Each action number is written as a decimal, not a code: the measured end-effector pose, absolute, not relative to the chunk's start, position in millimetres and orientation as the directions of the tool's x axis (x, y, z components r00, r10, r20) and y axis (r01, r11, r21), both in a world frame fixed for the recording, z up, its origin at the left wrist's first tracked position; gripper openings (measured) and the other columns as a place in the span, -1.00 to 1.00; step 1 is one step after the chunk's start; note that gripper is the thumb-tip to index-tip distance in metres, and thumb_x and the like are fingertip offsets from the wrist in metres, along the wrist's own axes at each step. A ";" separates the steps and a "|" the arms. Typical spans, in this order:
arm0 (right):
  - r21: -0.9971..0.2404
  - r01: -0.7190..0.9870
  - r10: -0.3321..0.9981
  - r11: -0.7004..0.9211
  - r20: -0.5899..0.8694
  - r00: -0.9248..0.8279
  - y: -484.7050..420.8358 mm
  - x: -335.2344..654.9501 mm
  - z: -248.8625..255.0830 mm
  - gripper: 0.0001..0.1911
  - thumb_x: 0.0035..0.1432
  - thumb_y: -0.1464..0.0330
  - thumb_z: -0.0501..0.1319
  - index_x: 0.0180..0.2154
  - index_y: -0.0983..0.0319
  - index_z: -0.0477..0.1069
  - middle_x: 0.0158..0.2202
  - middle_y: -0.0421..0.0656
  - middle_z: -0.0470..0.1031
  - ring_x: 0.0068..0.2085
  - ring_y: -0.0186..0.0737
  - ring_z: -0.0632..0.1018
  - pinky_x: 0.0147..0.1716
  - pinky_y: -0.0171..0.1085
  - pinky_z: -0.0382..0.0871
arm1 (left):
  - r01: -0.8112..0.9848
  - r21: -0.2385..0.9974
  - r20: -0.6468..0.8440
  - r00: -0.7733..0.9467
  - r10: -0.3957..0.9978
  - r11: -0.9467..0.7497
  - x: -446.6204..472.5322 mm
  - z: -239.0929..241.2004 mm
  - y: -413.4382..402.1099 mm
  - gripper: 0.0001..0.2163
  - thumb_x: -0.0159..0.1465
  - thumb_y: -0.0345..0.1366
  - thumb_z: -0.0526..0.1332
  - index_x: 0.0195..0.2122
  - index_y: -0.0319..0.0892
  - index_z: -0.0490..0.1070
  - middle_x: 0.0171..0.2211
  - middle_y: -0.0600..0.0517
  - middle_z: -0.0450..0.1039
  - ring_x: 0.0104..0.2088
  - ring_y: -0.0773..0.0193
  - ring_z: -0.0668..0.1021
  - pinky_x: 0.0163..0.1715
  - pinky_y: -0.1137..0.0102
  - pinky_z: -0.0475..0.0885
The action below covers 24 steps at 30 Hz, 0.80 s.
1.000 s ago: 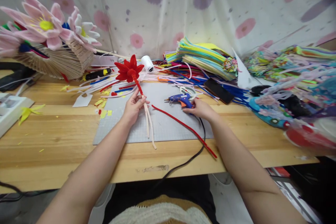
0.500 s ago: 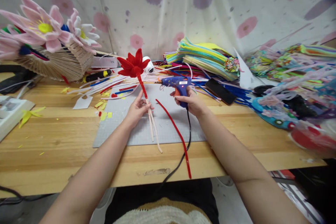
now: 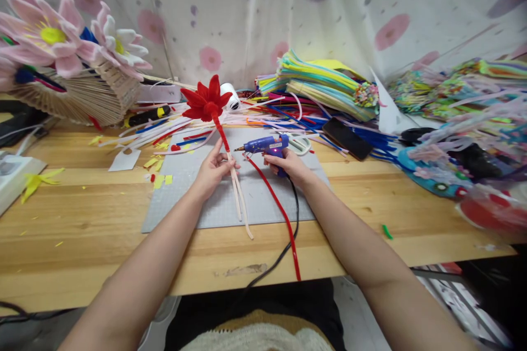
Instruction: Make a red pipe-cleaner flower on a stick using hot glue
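My left hand (image 3: 217, 166) is closed around the stem of a red pipe-cleaner flower (image 3: 207, 102). Red wrapping covers the upper stem, and several pale strands hang loose below the fingers. My right hand (image 3: 287, 164) grips a blue hot glue gun (image 3: 267, 146) by its handle, a small light glowing on its side. The gun's nozzle points left, close to the stem just above my left fingers; whether it touches, I cannot tell. Under the gun a loose red pipe cleaner (image 3: 276, 203) curves over the grey cutting mat (image 3: 173, 214) and past the table's front edge.
The gun's black cord (image 3: 284, 252) runs down over the table edge. Behind lie loose pipe cleaners, a phone (image 3: 347, 138) and a colourful pipe-cleaner bundle (image 3: 325, 88). A basket (image 3: 86, 101) with pink flowers stands at left, near a white power strip (image 3: 18, 175). Scissors (image 3: 298, 142) lie behind the gun.
My right hand has brought the glue gun left and down, so its nozzle is now close to the flower's stem. My left hand keeps hold of the flower, almost unmoved.
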State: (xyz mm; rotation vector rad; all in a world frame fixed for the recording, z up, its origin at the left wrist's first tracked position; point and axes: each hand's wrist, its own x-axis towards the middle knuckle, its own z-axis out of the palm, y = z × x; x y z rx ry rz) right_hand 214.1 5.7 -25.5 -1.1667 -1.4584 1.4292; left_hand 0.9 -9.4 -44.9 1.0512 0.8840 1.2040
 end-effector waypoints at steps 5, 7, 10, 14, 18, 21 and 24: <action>-0.955 0.297 0.964 0.029 -0.052 -0.262 3.7 214.6 -24.0 -0.68 -0.05 0.11 0.21 -0.49 0.25 0.31 -0.67 -0.28 0.25 -0.61 -0.42 0.26 -0.58 -0.34 0.12 | -0.268 0.963 0.029 0.186 0.982 0.023 1.7 -45.8 -11.2 -0.21 0.04 -0.40 0.25 0.24 0.08 -0.15 -0.39 0.11 0.32 -0.40 0.34 0.53 -0.42 0.39 0.48; -0.951 0.306 0.955 0.041 -0.053 -0.292 2.5 214.9 -22.9 -0.68 -0.04 0.11 0.19 -0.47 0.25 0.34 -0.66 -0.27 0.29 -0.60 -0.41 0.28 -0.57 -0.34 0.13 | -0.252 0.968 0.039 0.192 0.981 0.011 1.5 -45.8 -11.4 -0.23 0.05 -0.41 0.24 0.24 0.08 -0.13 -0.38 0.11 0.32 -0.39 0.34 0.53 -0.40 0.39 0.48; -0.955 0.295 0.948 0.043 -0.054 -0.313 0.8 213.9 -21.4 -0.67 -0.03 0.10 0.18 -0.45 0.26 0.34 -0.66 -0.27 0.29 -0.61 -0.41 0.28 -0.58 -0.35 0.14 | -0.238 0.971 0.046 0.196 0.980 0.002 1.4 -45.6 -11.4 -0.24 0.05 -0.41 0.24 0.23 0.08 -0.12 -0.39 0.11 0.32 -0.39 0.34 0.53 -0.40 0.38 0.48; -0.949 0.314 0.958 0.036 -0.056 -0.282 -1.3 210.7 -19.6 -0.65 -0.04 0.08 0.18 -0.46 0.26 0.31 -0.69 -0.30 0.24 -0.63 -0.43 0.25 -0.61 -0.36 0.12 | -0.243 0.970 0.028 0.189 0.982 0.020 1.9 -44.7 -11.6 -0.22 0.05 -0.41 0.24 0.24 0.06 -0.13 -0.39 0.10 0.31 -0.39 0.34 0.53 -0.41 0.39 0.47; -0.945 0.323 0.966 0.043 -0.043 -0.254 -3.1 208.7 -17.5 -0.67 -0.04 0.09 0.19 -0.48 0.25 0.28 -0.68 -0.30 0.23 -0.63 -0.44 0.24 -0.61 -0.37 0.11 | -0.248 0.968 0.019 0.188 0.982 0.029 2.1 -44.3 -11.8 -0.23 0.04 -0.42 0.24 0.24 0.06 -0.12 -0.39 0.11 0.30 -0.39 0.34 0.53 -0.40 0.38 0.48; -0.943 0.329 0.967 0.047 -0.039 -0.250 -4.1 208.3 -15.7 -0.68 -0.04 0.11 0.19 -0.51 0.24 0.26 -0.68 -0.30 0.23 -0.63 -0.44 0.24 -0.61 -0.36 0.11 | -0.239 0.971 0.031 0.193 0.981 0.016 1.9 -44.3 -11.8 -0.23 0.05 -0.42 0.24 0.24 0.07 -0.12 -0.38 0.10 0.31 -0.39 0.34 0.53 -0.40 0.38 0.48; -0.943 0.331 0.968 0.043 -0.043 -0.249 -4.8 208.6 -14.3 -0.68 -0.04 0.12 0.19 -0.51 0.24 0.25 -0.67 -0.30 0.23 -0.62 -0.44 0.24 -0.60 -0.36 0.11 | -0.240 0.971 0.031 0.192 0.981 0.016 1.8 -44.0 -12.0 -0.22 0.05 -0.41 0.24 0.24 0.07 -0.13 -0.38 0.11 0.31 -0.39 0.34 0.53 -0.39 0.38 0.48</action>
